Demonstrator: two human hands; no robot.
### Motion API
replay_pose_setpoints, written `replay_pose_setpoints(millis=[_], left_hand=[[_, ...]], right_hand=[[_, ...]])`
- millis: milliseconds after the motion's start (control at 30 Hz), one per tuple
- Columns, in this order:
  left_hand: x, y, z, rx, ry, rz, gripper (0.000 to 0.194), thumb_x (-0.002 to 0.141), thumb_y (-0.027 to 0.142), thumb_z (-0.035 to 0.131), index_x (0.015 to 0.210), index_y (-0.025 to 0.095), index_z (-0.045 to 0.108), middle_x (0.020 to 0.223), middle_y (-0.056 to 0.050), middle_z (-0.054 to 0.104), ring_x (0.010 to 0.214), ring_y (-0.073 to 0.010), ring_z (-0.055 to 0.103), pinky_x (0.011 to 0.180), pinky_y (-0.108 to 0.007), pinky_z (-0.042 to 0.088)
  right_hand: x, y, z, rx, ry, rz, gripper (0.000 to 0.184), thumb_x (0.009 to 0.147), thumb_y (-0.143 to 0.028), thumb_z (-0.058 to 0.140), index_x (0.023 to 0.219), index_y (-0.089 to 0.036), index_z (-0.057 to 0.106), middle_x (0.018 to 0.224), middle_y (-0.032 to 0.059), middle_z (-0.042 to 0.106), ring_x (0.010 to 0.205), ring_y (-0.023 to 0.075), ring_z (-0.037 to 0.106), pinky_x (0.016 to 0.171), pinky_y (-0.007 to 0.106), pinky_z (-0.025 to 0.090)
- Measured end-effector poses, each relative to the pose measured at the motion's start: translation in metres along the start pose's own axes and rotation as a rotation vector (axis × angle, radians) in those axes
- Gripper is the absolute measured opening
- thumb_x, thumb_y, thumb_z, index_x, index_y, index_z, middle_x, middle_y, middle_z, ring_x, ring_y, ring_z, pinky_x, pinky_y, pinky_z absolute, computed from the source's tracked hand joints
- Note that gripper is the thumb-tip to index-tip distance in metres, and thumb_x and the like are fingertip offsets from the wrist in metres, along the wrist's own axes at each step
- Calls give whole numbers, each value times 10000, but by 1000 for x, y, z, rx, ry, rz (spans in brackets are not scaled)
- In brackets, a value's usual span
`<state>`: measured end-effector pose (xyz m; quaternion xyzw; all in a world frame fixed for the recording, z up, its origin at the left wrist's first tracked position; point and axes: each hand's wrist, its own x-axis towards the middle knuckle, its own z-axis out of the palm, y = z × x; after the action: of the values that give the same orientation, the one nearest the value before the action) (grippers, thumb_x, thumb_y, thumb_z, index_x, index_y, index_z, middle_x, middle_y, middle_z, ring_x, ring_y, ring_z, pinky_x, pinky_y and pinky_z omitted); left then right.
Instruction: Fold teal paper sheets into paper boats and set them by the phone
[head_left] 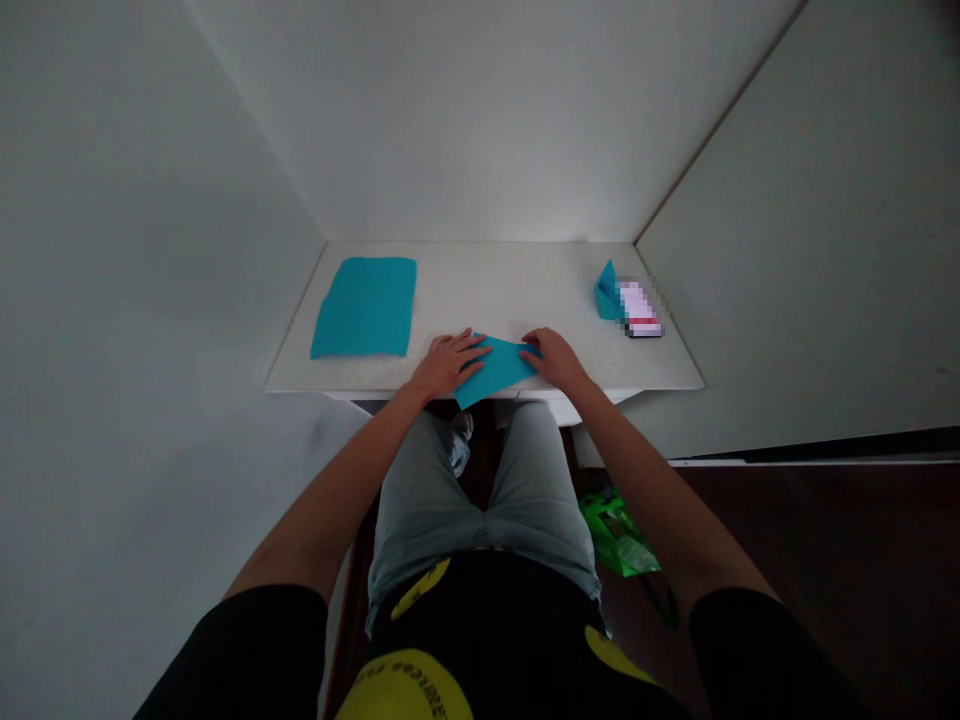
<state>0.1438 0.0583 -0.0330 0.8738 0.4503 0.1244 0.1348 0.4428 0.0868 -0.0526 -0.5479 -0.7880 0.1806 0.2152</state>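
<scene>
A folded piece of blue paper [496, 372] lies at the front edge of the white table, one corner jutting past the edge. My left hand [448, 365] rests on its left part with the fingers stretched out and spread. At the right end of the paper, my right hand [553, 358] has its fingers bent in and pinches the corner. Left of my hands are flat blue sheets [366, 307], roughly square; how many are stacked there I cannot tell. On the right stands a small folded blue paper shape [606, 292].
A phone [640, 308] with a pixelated screen lies beside the folded shape on the white table [487, 280]. Walls close in the table at the back and both sides. A green bag [619, 535] sits on the dark floor to the right of my legs.
</scene>
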Motion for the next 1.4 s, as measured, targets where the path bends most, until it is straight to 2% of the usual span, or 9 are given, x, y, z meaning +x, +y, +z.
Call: replay_pose_setpoints(millis=[267, 367, 500, 600, 767, 933, 1067, 1200, 1400], left_hand=[[-25, 16, -1, 25, 133, -73, 329, 1123, 404, 515, 1182, 257, 804, 1213, -98, 804, 1205, -271, 707, 1187, -480, 426], [-48, 18, 3, -21, 156, -15, 339, 1112, 476, 551, 1226, 265, 792, 1296, -88, 796, 1266, -264, 702, 1219, -479, 440], [-77, 17, 14, -43, 117, 75, 623, 990, 583, 743, 1510, 250, 662, 1568, -120, 658, 1479, -288, 598, 1329, -504, 380], [-87, 18, 22, -33, 99, 74, 673, 1008, 531, 725, 1594, 228, 590, 1642, -141, 583, 1532, -293, 555, 1332, -506, 400], [-80, 22, 19, 12, 139, -12, 414, 1029, 302, 650, 1433, 254, 726, 1438, -140, 736, 1374, -293, 675, 1241, -517, 499], [-53, 18, -3, 53, 116, -41, 318, 1090, 330, 551, 1267, 252, 803, 1168, -135, 816, 1178, -295, 742, 1145, -514, 528], [-40, 16, -13, 63, 121, -196, 356, 1067, 377, 636, 1376, 240, 747, 1067, -104, 824, 1053, -292, 771, 1061, -456, 545], [-41, 17, -12, -21, 149, -311, 493, 1021, 340, 725, 1494, 223, 652, 1169, -87, 816, 1084, -270, 775, 1012, -391, 574], [-46, 26, 4, 100, 253, -81, 492, 997, 88, 599, 1453, 242, 701, 1598, -108, 629, 1510, -291, 566, 1225, -487, 497]], right_hand=[[-71, -14, -3, -191, 24, -180, 636, 1065, -606, 596, 1573, -223, 602, 1546, 181, 601, 1316, 399, 560, 1086, 563, 441], [-83, -13, -2, -203, 17, -187, 736, 1012, -638, 673, 1611, -225, 563, 1565, 187, 579, 1326, 412, 547, 1082, 561, 430], [-89, -13, -4, -220, -5, -171, 574, 1036, -425, 651, 1566, -209, 612, 1471, 192, 618, 1269, 393, 577, 1047, 540, 436], [-90, -16, -6, -246, -9, -157, 549, 1013, -330, 656, 1543, -190, 632, 1459, 198, 612, 1255, 396, 577, 1035, 539, 437], [-88, -23, -4, -284, 19, -152, 502, 1051, -358, 626, 1527, -200, 653, 1444, 198, 630, 1225, 397, 567, 1000, 534, 443], [-67, -18, -3, -211, 62, -106, 380, 1115, -450, 560, 1364, -257, 774, 1272, 155, 710, 1134, 344, 604, 950, 483, 453], [-44, -11, -3, -110, 38, 0, 295, 1088, -405, 606, 1201, -232, 816, 1122, 130, 744, 1055, 321, 646, 940, 465, 472], [-34, -7, 1, -20, 91, 61, 386, 1027, -394, 679, 1363, -211, 728, 1156, 129, 723, 1000, 304, 658, 949, 463, 509], [-42, -28, 8, -117, 298, 39, 412, 1040, -356, 657, 1418, -197, 693, 1341, 200, 619, 1168, 370, 588, 1029, 540, 491]])
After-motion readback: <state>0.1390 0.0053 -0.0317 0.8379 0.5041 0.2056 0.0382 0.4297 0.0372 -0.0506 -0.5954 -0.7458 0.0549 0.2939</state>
